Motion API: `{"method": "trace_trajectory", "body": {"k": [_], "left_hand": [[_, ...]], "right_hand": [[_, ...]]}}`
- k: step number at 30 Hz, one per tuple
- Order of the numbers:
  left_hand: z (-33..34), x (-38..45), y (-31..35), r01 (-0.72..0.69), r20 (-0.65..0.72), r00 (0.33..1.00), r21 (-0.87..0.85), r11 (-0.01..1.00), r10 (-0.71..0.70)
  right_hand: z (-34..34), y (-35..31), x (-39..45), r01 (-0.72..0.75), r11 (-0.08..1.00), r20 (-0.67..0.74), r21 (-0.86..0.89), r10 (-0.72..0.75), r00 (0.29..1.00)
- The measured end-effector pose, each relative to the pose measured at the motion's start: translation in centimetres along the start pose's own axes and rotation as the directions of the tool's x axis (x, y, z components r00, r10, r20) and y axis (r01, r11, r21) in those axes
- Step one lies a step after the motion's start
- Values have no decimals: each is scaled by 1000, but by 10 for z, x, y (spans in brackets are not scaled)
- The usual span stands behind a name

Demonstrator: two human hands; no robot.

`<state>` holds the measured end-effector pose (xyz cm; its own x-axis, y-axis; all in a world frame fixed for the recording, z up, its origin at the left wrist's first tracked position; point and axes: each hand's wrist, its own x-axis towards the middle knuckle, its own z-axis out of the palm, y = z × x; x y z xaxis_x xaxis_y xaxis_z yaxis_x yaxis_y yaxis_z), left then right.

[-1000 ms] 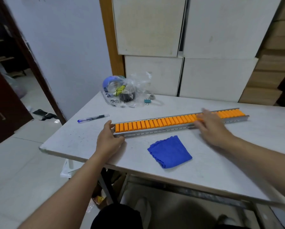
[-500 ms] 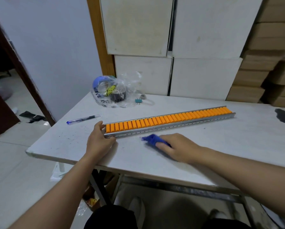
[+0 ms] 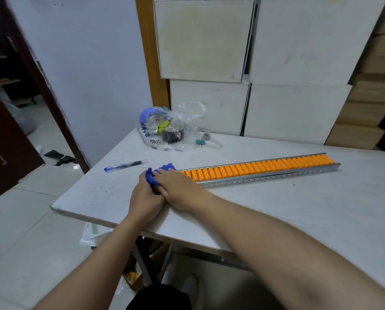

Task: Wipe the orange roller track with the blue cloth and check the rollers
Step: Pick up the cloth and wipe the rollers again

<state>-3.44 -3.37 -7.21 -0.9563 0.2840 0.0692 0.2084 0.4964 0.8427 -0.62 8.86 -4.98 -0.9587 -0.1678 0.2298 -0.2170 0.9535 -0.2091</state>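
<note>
The orange roller track [image 3: 265, 168], a long metal rail with several orange rollers, lies across the white table [image 3: 276, 209]. My right hand [image 3: 178, 186] presses the bunched blue cloth [image 3: 152, 176] onto the track's left end, which the cloth and both hands hide. My left hand [image 3: 143, 198] rests right beside it at the same end, touching the cloth; whether it grips the rail underneath is hidden.
A blue pen [image 3: 125, 165] lies left of the hands. Behind them sit a clear plastic bag of items [image 3: 164, 129], a teal binder clip [image 3: 200, 142] and a small tape roll [image 3: 206, 136]. White boxes [image 3: 254, 74] stand behind the table, and its edge is near on the left.
My right hand picked the blue cloth up from the table in front of the track and carried it left onto the track's left end, next to my left hand.
</note>
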Motion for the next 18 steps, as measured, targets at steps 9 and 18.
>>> {"method": "trace_trajectory", "body": {"k": [9,18], "left_hand": [[2,-1,2,-40,-9,999,90,995,41],[2,-2,1,-52,-1,999,87,995,52]], "right_hand": [[-20,68,-53,-47,999,-124,27,50,991],[-66,183,-141,-338,941,-213,-17,327,921]]}}
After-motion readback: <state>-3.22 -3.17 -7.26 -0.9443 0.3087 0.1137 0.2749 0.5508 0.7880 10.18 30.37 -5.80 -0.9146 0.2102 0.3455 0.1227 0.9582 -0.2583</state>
